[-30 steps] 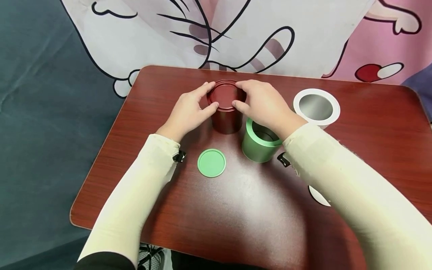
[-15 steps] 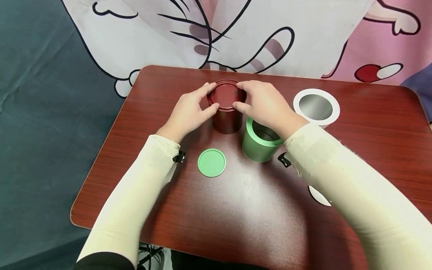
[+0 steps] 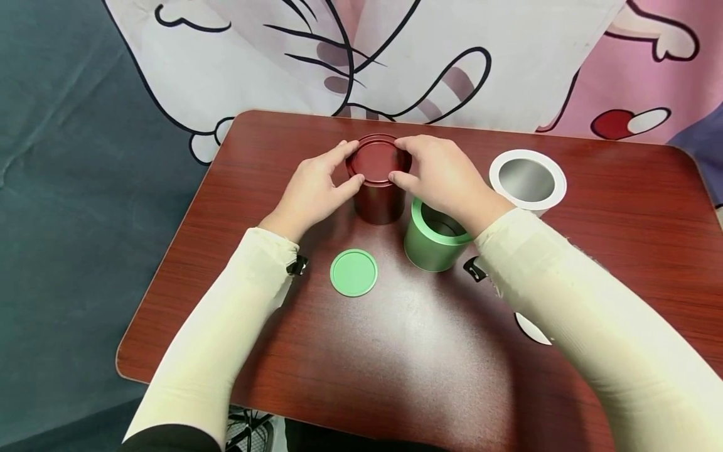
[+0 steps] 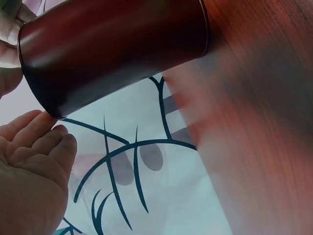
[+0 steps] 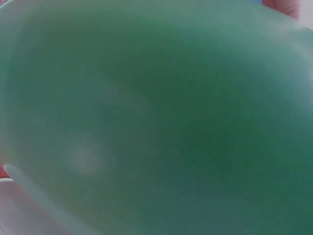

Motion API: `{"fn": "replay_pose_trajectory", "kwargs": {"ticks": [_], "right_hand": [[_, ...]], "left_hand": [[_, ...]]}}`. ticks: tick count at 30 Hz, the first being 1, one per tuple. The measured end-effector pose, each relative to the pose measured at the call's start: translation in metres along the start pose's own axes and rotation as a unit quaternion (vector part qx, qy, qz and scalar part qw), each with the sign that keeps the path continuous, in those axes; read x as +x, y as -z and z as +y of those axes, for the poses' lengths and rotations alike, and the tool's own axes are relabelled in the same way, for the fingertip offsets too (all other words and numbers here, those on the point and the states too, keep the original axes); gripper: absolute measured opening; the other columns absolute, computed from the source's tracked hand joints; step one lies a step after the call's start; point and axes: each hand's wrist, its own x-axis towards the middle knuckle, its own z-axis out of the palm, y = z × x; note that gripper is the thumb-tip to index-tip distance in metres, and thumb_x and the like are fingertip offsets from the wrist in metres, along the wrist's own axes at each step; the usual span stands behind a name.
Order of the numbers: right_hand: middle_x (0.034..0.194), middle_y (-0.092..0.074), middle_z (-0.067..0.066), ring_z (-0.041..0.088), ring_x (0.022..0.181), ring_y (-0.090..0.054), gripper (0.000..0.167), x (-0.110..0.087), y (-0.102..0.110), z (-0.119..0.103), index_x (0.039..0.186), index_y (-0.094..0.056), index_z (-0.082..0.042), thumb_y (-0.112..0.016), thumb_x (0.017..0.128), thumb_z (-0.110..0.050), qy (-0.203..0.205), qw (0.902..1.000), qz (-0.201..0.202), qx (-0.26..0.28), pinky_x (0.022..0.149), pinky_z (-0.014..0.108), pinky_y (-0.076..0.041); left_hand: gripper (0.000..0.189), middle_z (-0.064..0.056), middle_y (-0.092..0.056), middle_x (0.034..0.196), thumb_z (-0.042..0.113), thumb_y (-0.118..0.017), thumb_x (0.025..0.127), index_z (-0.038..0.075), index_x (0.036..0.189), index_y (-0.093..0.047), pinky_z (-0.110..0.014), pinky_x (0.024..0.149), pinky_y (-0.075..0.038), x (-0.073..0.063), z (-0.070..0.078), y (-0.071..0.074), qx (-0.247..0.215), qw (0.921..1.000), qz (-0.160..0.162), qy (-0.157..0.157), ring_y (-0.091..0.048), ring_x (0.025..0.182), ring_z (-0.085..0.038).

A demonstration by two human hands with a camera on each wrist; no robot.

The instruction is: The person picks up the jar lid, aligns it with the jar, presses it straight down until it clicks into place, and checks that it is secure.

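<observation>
With left hand [image 3: 312,188] and right hand [image 3: 444,172] half-curled, gripping the red lid [image 3: 376,161] at nine and three o'clock, share force evenly over the red can [image 3: 378,205] at twelve o'clock on the desk [image 3: 226,320].

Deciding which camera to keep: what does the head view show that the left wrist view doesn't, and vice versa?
Only the head view shows the open green canister, the green lid, the open white canister and a partly covered white disc.

Only the left wrist view shows the palm side of the left hand.

Both share the red canister, that hand at its rim, the table and the printed backdrop.
</observation>
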Motion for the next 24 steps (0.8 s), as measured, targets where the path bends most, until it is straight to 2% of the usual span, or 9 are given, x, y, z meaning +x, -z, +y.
{"fn": "replay_pose_trajectory", "kwargs": {"ticks": [10, 18, 24], "right_hand": [[0.143, -0.056, 0.013, 0.029, 0.135, -0.049, 0.056, -0.002, -0.003, 0.001, 0.144, -0.053, -0.003, -0.067, 0.097, -0.029, 0.001, 1.0, 0.002, 0.002, 0.113, 0.044, -0.038], [0.145, -0.054, 0.013, 0.028, 0.138, -0.047, 0.058, -0.006, -0.005, -0.002, 0.145, -0.052, -0.003, -0.068, 0.096, -0.03, 0.012, 0.9999, 0.011, 0.0, 0.115, 0.043, -0.036], [0.141, -0.058, 0.013, 0.027, 0.131, -0.053, 0.056, -0.01, -0.007, -0.008, 0.142, -0.055, -0.003, -0.07, 0.095, -0.029, 0.025, 0.9993, 0.027, 0.011, 0.11, 0.042, -0.041]], "left_hand": [[0.055, -0.01, -0.051, 0.148, 0.026, -0.068, 0.094, 0.014, 0.146, -0.054, -0.033, 0.113, -0.039, -0.003, -0.002, -0.004, -0.009, 0.9999, 0.008, 0.006, -0.048, 0.138, -0.018], [0.055, -0.007, -0.053, 0.148, 0.026, -0.07, 0.093, 0.014, 0.145, -0.056, -0.031, 0.111, -0.04, -0.011, -0.004, -0.002, -0.016, 0.9992, 0.036, -0.006, -0.051, 0.135, -0.015], [0.059, -0.003, -0.059, 0.142, 0.025, -0.071, 0.092, 0.015, 0.147, -0.053, -0.031, 0.11, -0.041, -0.018, -0.007, 0.0, -0.02, 0.9987, 0.041, -0.022, -0.055, 0.131, -0.015]]}}
